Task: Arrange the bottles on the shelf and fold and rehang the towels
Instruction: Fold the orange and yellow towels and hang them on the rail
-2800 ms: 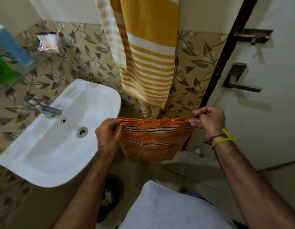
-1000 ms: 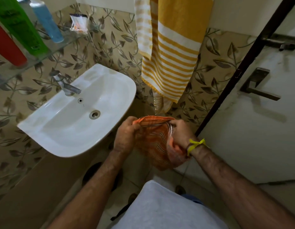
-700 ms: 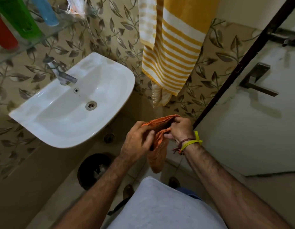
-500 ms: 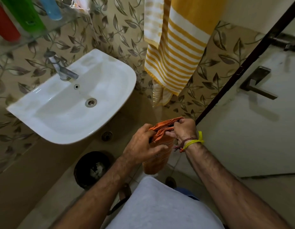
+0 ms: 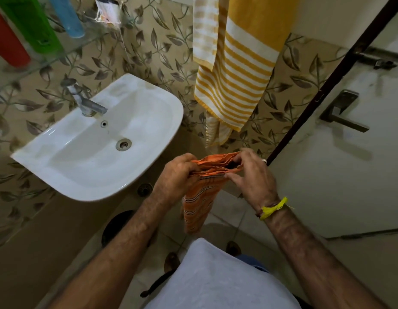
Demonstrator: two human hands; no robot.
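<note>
An orange striped towel (image 5: 200, 201), folded into a narrow strip, hangs in front of my chest. My left hand (image 5: 174, 177) grips its top left edge. My right hand (image 5: 251, 175) pinches the top right edge between fingers and thumb. A yellow and white striped towel (image 5: 240, 63) hangs on the wall above. On the glass shelf (image 5: 60, 52) at the upper left stand a red bottle (image 5: 8, 47), a green bottle (image 5: 33, 25) and a blue bottle (image 5: 66, 16).
A white sink (image 5: 93, 150) with a metal tap (image 5: 86, 103) is mounted at left. A dark bin (image 5: 118, 226) sits on the floor under it. A white door (image 5: 349, 152) with a lever handle (image 5: 343, 112) stands at right. A small packet (image 5: 107, 10) lies on the shelf.
The orange towel was stretched wide between both hands; my hands came together and folded it narrow. Both hands now hold its top edges, right fingers spread over the fold.
</note>
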